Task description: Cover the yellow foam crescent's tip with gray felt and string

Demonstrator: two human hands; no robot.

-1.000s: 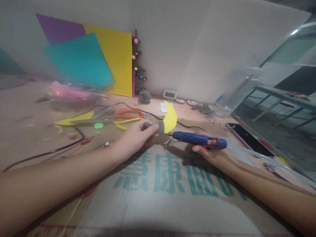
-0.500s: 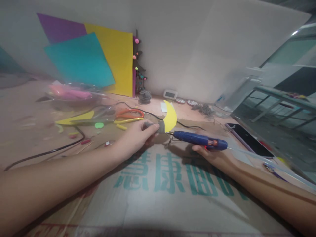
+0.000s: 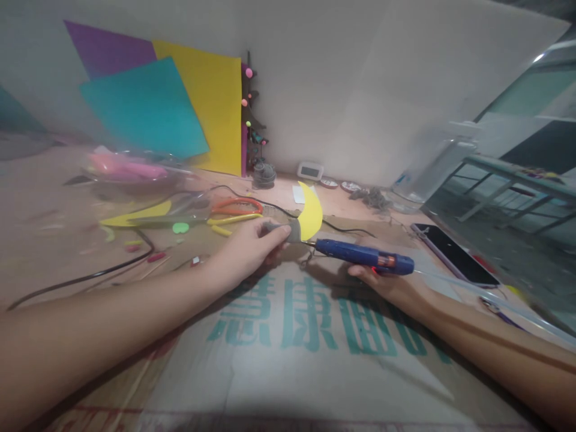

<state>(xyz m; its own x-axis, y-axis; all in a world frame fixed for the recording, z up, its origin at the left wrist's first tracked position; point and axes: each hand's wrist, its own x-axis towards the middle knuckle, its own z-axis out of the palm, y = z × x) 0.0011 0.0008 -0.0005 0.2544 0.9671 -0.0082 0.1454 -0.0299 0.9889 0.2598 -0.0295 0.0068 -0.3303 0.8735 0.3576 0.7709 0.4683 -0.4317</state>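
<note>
Between the thumb and fingers of my left hand (image 3: pixel 254 243) is a small grey piece (image 3: pixel 294 230), its kind unclear. A yellow crescent (image 3: pixel 312 214) rises from the far end of that piece. My right hand (image 3: pixel 391 285) is closed around a blue hot glue gun (image 3: pixel 360 254), with a clear glue stick (image 3: pixel 477 291) trailing from its back. The gun's metal nozzle points left and meets or nearly meets the grey piece just below the crescent; actual contact is hard to judge. Most of my right fingers are hidden under the gun.
Scissors with orange and yellow handles (image 3: pixel 236 208) lie left, near a black cable (image 3: pixel 85 278). A phone (image 3: pixel 454 253) rests at right, by a clear bottle (image 3: pixel 423 171). Coloured sheets (image 3: pixel 144 108) lean on the wall beside a small decorated tree (image 3: pixel 254 132). Printed cardboard (image 3: pixel 270 384) covers the front.
Almost nothing differs. The glue gun and my right hand have shifted very slightly to the left; my left hand keeps its place with the grey piece and crescent.
</note>
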